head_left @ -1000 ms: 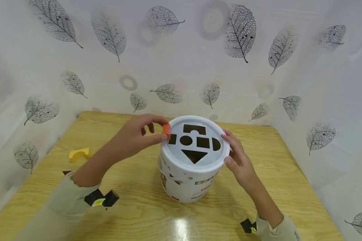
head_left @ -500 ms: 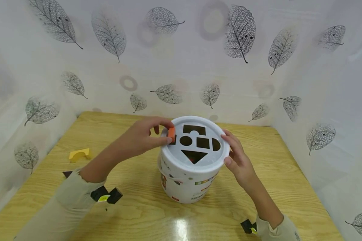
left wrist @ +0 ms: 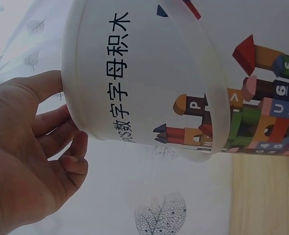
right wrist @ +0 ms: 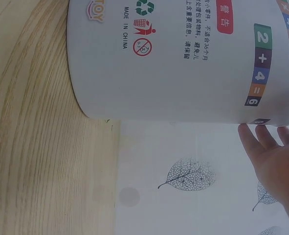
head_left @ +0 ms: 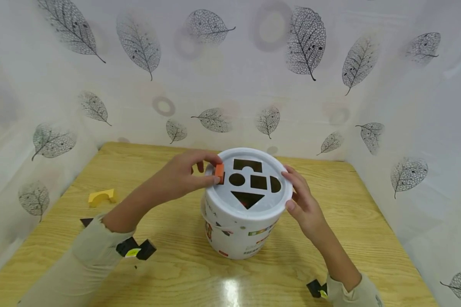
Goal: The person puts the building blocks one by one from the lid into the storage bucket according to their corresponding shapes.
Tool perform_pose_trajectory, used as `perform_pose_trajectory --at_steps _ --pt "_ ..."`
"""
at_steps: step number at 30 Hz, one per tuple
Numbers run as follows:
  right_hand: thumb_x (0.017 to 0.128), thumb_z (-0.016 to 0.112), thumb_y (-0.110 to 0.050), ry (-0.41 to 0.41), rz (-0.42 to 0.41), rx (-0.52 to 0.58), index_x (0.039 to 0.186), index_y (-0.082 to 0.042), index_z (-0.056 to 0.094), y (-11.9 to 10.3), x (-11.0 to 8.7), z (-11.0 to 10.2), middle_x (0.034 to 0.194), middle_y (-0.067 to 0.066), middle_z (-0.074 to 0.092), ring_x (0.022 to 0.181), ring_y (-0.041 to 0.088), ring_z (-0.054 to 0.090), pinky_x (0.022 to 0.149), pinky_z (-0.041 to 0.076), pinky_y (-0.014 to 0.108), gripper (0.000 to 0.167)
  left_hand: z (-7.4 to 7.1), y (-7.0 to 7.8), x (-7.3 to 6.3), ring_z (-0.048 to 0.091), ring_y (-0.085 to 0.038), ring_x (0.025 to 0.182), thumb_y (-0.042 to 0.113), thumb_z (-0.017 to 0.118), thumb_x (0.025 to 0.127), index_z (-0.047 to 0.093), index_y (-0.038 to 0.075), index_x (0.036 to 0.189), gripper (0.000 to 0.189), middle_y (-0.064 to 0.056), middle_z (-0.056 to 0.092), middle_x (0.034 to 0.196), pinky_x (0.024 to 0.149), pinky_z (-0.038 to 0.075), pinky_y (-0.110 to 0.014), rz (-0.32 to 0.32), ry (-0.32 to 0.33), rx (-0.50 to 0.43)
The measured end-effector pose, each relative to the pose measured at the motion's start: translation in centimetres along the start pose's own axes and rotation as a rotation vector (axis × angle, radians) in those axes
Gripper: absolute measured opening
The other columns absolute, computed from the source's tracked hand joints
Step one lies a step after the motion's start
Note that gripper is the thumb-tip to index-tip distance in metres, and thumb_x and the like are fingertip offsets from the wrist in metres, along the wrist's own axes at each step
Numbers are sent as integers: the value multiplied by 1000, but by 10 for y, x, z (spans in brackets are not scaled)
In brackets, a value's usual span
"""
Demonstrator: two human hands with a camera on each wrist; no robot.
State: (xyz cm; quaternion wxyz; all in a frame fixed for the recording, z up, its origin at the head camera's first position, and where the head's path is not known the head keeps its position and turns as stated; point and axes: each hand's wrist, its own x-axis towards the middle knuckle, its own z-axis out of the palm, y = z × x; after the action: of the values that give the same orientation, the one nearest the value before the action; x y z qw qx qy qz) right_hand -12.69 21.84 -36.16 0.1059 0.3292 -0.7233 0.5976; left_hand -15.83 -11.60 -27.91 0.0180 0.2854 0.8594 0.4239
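L hand (head_left: 176, 178) pinches 1 orange block (head_left: 219, 171) over leftmost slot (head_left: 223, 178) in lid (head_left: 222, 197), long axis approx. fore-aft, entry depth unclear; R hand (head_left: 306, 209), farther from block, holds opp. side of white bucket (head_left: 236, 245), upright on bench (head_left: 165, 264).

two hands (head_left: 180, 175) (head_left: 307, 209), one white bucket (head_left: 234, 238), one lid (head_left: 270, 164) having six holes (head_left: 237, 179), one orange block (head_left: 219, 170), one yellow block (head_left: 101, 196), one dark piece (head_left: 86, 221), one table (head_left: 176, 273)

Yellow arch-shaped block (head_left: 103, 194) on a wood-grain table (head_left: 176, 268), dark pointed piece (head_left: 86, 221) near it, pale sheeting (head_left: 230, 81) with dark leaf prints (head_left: 306, 42) behind and at both sides
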Motion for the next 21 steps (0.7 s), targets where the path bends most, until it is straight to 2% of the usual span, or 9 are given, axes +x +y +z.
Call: perform_pose_trajectory --at_steps 10,16,21 --pt "106 53 -18 -2 6 6 153 -2 37 1 -2 0 163 12 23 147 16 31 110 39 19 53 2 -1 -4 53 -19 99 28 73 93 66 20 124 33 6 66 119 79 46 -40 -1 7 3" --pt "106 53 -18 1 2 13 154 -2 37 0 -3 -1 164 11 23 145 15 35 108 40 18 53 0 -9 -12 53 -18 99 31 70 95 65 24 128 34 7 65 122 82 45 -39 -31 71 -6" --pt "106 52 -18 -10 -9 15 153 -1 36 -1 -3 -2 164 11 23 145 16 35 108 40 19 53 -10 -19 -27 54 -17 98 33 69 97 65 25 128 33 9 64 123 79 47 -36 -42 136 16"
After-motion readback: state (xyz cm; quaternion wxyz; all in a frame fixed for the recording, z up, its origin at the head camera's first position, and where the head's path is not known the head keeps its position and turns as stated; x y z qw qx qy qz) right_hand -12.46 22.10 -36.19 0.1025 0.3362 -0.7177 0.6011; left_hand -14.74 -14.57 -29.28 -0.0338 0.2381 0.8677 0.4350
